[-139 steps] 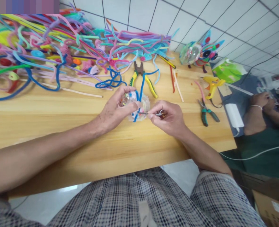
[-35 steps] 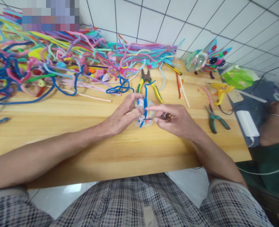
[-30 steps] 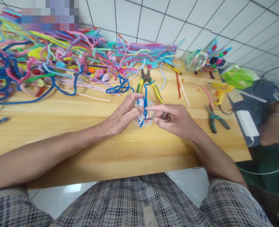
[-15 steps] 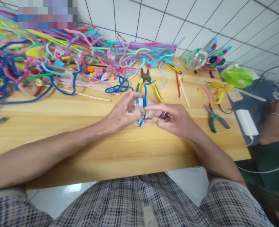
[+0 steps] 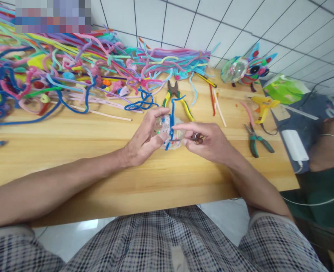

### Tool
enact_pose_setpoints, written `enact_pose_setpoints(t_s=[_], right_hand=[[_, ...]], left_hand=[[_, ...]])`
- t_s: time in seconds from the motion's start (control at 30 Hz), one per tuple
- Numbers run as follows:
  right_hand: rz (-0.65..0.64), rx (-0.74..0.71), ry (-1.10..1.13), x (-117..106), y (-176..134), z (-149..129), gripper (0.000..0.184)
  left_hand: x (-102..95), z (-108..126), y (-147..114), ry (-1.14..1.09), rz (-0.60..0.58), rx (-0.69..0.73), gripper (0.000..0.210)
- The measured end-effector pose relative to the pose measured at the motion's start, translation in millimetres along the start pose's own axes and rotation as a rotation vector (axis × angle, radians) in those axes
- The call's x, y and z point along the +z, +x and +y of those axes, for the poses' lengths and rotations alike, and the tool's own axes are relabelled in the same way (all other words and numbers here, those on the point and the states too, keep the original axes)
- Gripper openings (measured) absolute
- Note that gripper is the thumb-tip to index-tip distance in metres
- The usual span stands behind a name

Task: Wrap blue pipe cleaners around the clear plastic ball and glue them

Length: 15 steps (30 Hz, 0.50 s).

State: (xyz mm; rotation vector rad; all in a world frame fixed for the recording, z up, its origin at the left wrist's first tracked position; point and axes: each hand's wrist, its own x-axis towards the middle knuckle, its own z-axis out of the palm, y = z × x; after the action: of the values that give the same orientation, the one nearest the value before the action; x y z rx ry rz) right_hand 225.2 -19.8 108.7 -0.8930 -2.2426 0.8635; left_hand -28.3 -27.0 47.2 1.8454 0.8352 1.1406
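My left hand point(image 5: 148, 138) grips a clear plastic ball-like piece point(image 5: 180, 133) with bits of colour in it, fingers at its far side and thumb on its near side. A blue pipe cleaner point(image 5: 172, 120) runs across the middle of this piece, its loose end sticking out away from me. In my right hand point(image 5: 205, 140) is a slim metal tool with brown handle loops point(image 5: 198, 139), seemingly small scissors; its thin tip lies over the clear piece. The right index finger points onto the blue pipe cleaner. Yellow-green pliers point(image 5: 189, 111) lie just beyond.
Many coloured pipe cleaners point(image 5: 79, 75) are heaped at the far left and back. Along the right lie dark green pliers point(image 5: 253, 145), a yellow glue gun point(image 5: 265, 107) and a white box point(image 5: 294, 145). A decorated animal figure point(image 5: 256, 71) stands by the wall. Another person's arm point(image 5: 328, 147) is at right.
My left thumb has drawn back a little to the left from the blue pipe cleaner, showing more of the clear piece. The right hand has hardly moved.
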Motion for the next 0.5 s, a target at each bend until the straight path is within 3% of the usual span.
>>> enact_pose_setpoints(t_s=[0.2,0.5], right_hand=[[-0.005,0.013,-0.004,1,1,-1,0.046],[-0.017,0.029,0.013,-3,1,0,0.045]], left_hand=[[-2.3,0,1,0.151,-0.049,0.128,0.048],[0.9,-11,5,0.267,-0.045,0.217,0.056]])
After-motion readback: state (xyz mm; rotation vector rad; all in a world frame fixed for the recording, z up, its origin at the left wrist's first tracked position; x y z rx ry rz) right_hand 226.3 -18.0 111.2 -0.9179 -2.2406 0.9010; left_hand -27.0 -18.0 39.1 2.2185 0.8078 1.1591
